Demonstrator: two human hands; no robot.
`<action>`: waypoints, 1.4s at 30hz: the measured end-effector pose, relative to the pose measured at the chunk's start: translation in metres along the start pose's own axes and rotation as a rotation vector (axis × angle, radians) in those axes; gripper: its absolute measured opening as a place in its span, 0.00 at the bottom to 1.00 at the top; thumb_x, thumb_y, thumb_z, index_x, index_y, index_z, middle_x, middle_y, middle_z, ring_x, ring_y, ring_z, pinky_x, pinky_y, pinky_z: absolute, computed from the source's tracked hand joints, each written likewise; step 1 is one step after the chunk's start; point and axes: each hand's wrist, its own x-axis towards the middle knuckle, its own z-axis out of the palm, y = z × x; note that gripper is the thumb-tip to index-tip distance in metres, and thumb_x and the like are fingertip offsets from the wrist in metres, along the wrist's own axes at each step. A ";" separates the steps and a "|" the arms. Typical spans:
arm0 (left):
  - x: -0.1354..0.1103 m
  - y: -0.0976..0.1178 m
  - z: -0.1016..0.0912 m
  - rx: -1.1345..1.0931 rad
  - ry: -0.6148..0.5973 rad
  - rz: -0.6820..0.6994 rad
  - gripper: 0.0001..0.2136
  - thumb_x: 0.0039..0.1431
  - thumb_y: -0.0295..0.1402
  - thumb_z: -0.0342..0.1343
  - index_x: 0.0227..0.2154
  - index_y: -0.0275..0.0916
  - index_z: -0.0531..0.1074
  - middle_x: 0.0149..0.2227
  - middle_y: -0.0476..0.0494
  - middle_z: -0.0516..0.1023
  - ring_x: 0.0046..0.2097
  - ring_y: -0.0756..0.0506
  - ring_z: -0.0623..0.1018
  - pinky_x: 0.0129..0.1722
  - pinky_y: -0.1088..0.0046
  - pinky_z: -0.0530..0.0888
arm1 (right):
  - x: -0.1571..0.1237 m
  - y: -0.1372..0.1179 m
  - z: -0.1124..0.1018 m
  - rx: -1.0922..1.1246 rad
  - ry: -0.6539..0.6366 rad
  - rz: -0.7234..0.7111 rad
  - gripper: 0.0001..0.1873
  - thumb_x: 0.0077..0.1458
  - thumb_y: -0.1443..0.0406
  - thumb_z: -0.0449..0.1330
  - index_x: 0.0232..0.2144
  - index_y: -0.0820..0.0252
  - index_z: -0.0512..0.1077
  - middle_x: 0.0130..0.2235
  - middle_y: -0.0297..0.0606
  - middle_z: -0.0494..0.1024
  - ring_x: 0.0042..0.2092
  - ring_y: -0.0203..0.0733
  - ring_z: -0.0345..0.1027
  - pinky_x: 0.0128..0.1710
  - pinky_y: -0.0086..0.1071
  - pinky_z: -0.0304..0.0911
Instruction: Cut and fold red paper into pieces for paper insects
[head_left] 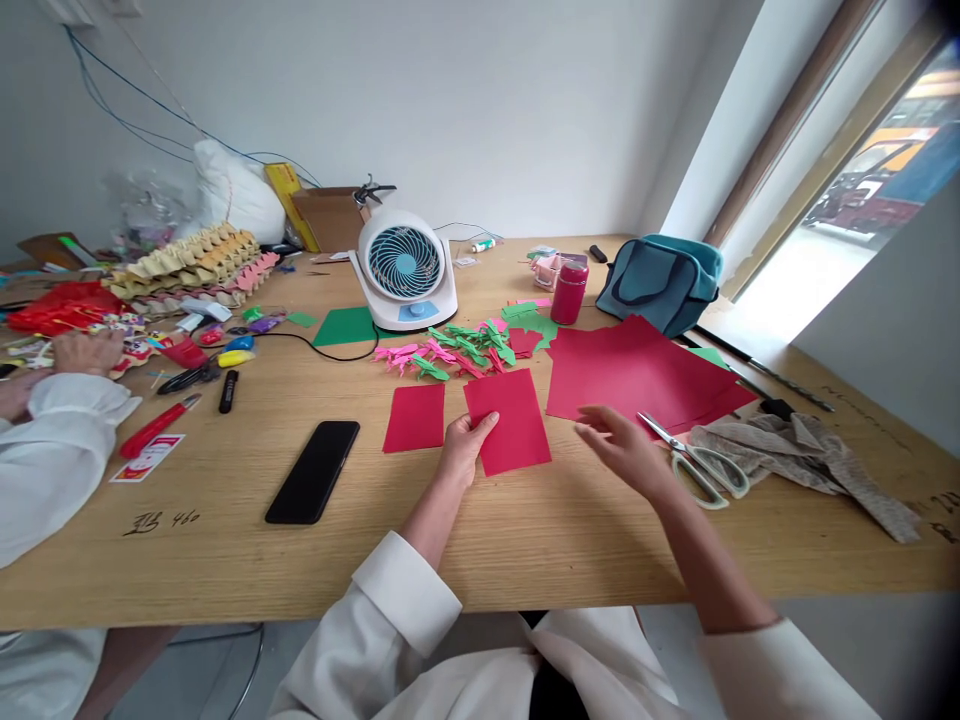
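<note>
My left hand (466, 446) pinches a rectangular sheet of red paper (517, 425), thumb on top, just above the table. Over the wood to its right, my right hand (619, 450) is empty with its fingers loosely stretched out. Near that hand lie scissors (701, 468) with pale handles, their blades on the edge of large red sheets (637, 375). A smaller red paper rectangle (415, 418) rests left of the held sheet. Behind both is a pile of pink, green and red paper cut-outs (457, 350).
A white fan (406, 265) stands behind the cut-outs. Left of me lie a black phone (313, 472) and a red utility knife (159, 427), near another person's hand (88, 350). Rightward are a red flask (570, 292), a teal bag (660, 285) and a crumpled cloth (810, 465).
</note>
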 end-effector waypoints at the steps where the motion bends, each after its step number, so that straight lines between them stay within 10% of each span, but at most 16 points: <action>1: -0.001 0.001 0.001 -0.002 0.008 0.000 0.20 0.35 0.40 0.73 0.32 0.35 0.78 0.32 0.43 0.83 0.32 0.47 0.79 0.37 0.70 0.75 | 0.009 -0.010 0.016 0.100 -0.068 0.019 0.21 0.56 0.51 0.59 0.46 0.57 0.71 0.42 0.42 0.79 0.42 0.46 0.73 0.39 0.35 0.67; 8: 0.003 0.002 -0.003 0.078 0.049 0.033 0.22 0.36 0.46 0.72 0.31 0.35 0.77 0.27 0.48 0.79 0.30 0.48 0.76 0.35 0.71 0.72 | 0.037 -0.003 0.078 0.547 -0.195 0.141 0.22 0.41 0.47 0.67 0.21 0.56 0.67 0.20 0.29 0.70 0.21 0.34 0.58 0.20 0.29 0.52; 21: 0.014 0.000 -0.013 0.373 0.118 0.280 0.19 0.50 0.47 0.62 0.19 0.38 0.64 0.20 0.56 0.55 0.25 0.54 0.56 0.25 0.77 0.56 | 0.036 0.012 0.076 0.528 0.022 0.151 0.24 0.49 0.45 0.59 0.17 0.54 0.61 0.17 0.28 0.61 0.21 0.35 0.51 0.21 0.29 0.47; 37: 0.031 0.044 -0.066 0.862 0.490 0.564 0.07 0.56 0.32 0.52 0.37 0.39 0.72 0.34 0.46 0.78 0.36 0.46 0.76 0.40 0.72 0.70 | 0.048 0.032 0.078 0.568 0.196 0.130 0.13 0.51 0.52 0.56 0.31 0.53 0.68 0.32 0.33 0.75 0.33 0.41 0.67 0.33 0.31 0.62; 42: 0.029 0.058 -0.077 1.208 0.649 0.386 0.13 0.58 0.30 0.51 0.46 0.40 0.70 0.38 0.41 0.79 0.41 0.40 0.78 0.42 0.67 0.71 | 0.048 0.035 0.077 0.562 0.219 0.112 0.14 0.51 0.51 0.55 0.33 0.53 0.68 0.32 0.33 0.75 0.34 0.41 0.68 0.35 0.32 0.63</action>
